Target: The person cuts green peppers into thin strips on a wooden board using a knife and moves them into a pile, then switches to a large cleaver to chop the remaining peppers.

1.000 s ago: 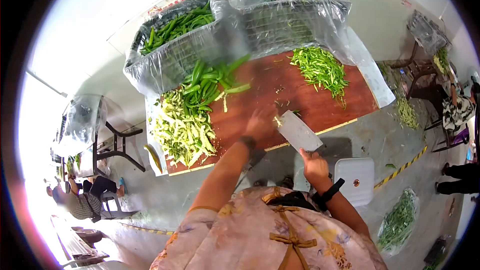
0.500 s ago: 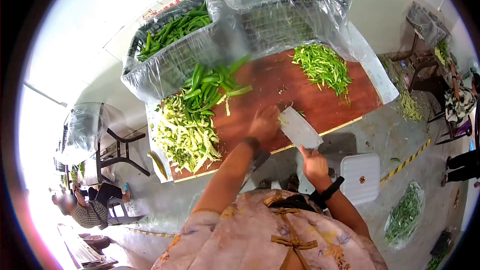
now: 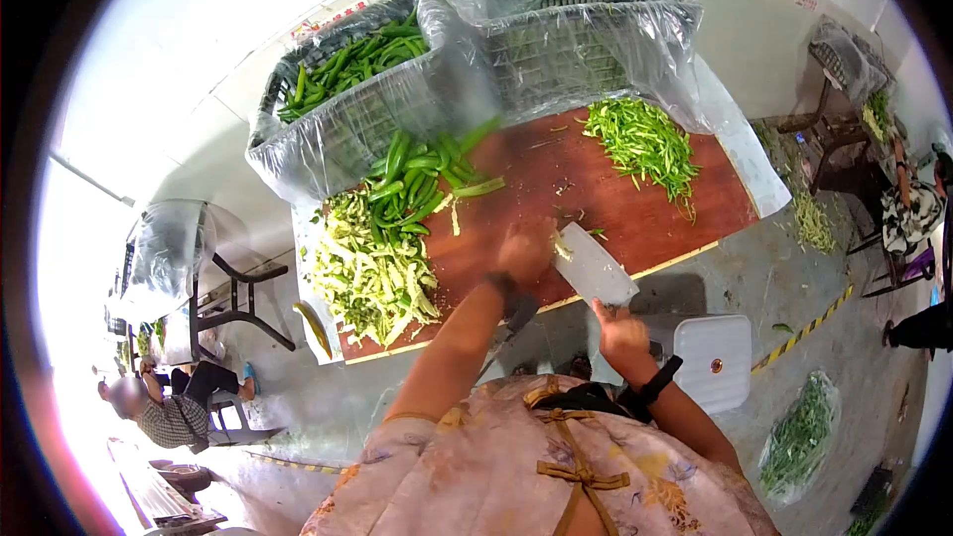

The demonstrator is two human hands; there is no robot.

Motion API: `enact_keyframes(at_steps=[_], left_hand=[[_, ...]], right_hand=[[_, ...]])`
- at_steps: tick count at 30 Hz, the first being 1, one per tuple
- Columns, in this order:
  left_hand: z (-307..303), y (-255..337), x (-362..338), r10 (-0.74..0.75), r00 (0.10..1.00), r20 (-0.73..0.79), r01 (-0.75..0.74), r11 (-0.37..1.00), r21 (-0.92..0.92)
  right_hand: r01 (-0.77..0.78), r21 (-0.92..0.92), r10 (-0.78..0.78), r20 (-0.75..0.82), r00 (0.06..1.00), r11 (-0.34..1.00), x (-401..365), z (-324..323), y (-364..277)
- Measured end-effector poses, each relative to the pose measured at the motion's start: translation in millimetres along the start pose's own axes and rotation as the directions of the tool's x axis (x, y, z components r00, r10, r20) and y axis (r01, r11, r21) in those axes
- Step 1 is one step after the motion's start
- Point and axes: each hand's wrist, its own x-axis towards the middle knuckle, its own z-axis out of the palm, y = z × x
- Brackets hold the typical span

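My right hand (image 3: 623, 335) is closed around the handle of a cleaver (image 3: 598, 266), its index finger stretched toward the broad pale blade. The blade lies over the front part of a reddish-brown board (image 3: 536, 169). Close beside its far end, my left hand (image 3: 526, 250) presses down on the board with curled, blurred fingers. What they hold is hidden; a pale green bit shows at the blade by the fingertips. Whole green peppers (image 3: 412, 184) are heaped left of centre, above a pile of pale pepper cores (image 3: 372, 273). Sliced green pepper strips (image 3: 645, 144) lie at the back right.
Behind the board stand a plastic-lined crate of green peppers (image 3: 357, 60) and another lined crate (image 3: 556, 55). A white stool (image 3: 713, 362) and a bag of greens (image 3: 799, 432) are on the floor at right. A person (image 3: 179, 417) sits at far left, others at far right.
My left hand has shifted slightly toward me, and the cleaver blade has dropped a little nearer the board's front edge. The view has tilted slightly.
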Motion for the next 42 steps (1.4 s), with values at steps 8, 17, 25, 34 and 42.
enact_keyframes(at_steps=[8,17,25,34,42], left_hand=[[-9,-3,7,-0.118,0.992,0.05,0.126,0.971,-0.204],[-45,18,3,-0.081,0.991,0.109,0.102,0.973,-0.206],[-18,15,6,-0.125,0.988,0.095,0.142,0.968,-0.205],[-13,-3,9,-0.194,0.965,0.176,0.199,0.98,-0.01],[-53,-49,-21,-0.482,0.688,-0.543,0.577,0.817,0.007]], right_hand=[[-0.083,-0.071,0.096,0.195,0.976,0.994,31,-8,-6],[0.053,0.046,-0.056,0.057,0.997,0.998,17,-3,14],[0.048,-0.085,-0.026,0.236,0.971,0.995,11,-18,16],[0.049,-0.026,-0.046,0.111,0.993,0.998,6,-12,22],[0.0,-0.092,0.021,0.23,0.973,0.996,10,-19,27]])
